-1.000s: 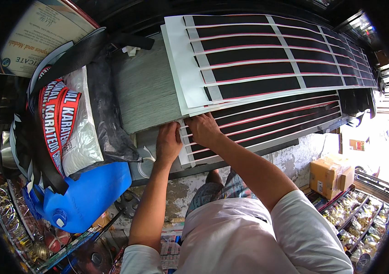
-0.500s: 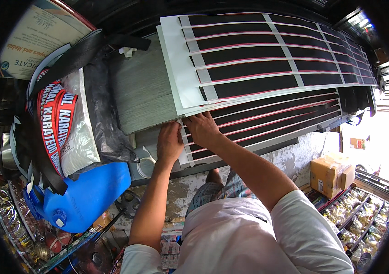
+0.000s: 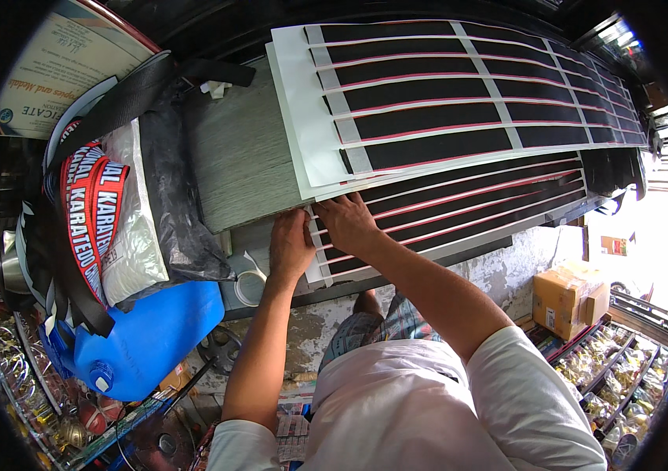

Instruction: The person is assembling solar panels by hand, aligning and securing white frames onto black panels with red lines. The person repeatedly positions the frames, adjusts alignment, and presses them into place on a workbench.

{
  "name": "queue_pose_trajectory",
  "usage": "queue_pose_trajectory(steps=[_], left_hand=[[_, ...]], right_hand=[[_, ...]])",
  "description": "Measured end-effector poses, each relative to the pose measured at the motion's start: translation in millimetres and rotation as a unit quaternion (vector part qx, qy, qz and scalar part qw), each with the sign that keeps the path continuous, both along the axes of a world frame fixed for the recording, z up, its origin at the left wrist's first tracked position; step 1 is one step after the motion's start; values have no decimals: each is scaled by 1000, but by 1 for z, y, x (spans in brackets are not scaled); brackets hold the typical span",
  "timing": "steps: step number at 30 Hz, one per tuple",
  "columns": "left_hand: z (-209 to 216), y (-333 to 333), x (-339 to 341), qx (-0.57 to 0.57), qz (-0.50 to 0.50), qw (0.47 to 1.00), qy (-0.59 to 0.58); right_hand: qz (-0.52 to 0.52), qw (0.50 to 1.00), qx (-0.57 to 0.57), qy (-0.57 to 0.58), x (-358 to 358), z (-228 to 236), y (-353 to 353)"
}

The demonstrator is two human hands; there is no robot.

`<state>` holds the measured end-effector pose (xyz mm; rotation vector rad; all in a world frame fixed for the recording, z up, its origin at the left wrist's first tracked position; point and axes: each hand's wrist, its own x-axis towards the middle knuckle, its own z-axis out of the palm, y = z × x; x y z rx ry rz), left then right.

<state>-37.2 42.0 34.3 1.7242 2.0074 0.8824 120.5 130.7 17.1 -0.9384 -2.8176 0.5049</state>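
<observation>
Grey counter carries two striped sheets: upper sheet, black w/ red lines & white borders, overlaps lower sheet along the front edge. Bag w/ black straps sits left of them, blue jug below it, tape roll near counter edge, cardboard box at right on floor. Right hand flat, fingers spread, on lower sheet's left end; left hand just beside it, fingers pressing that sheet's corner, gripping nothing.
</observation>
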Motion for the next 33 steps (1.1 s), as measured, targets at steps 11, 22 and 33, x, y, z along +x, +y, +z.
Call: queue_pose_trajectory(steps=[11, 22, 33], left_hand=[[2, -1, 1, -4, 8, 1000, 0], [-12, 15, -19, -42, 46, 996, 61], [-40, 38, -48, 99, 8, 978, 183]], right_hand=[[25, 997, 1, -76, 0, 9, 4], [52, 994, -41, -92, -2, 22, 22], [39, 997, -46, -45, -7, 13, 24]])
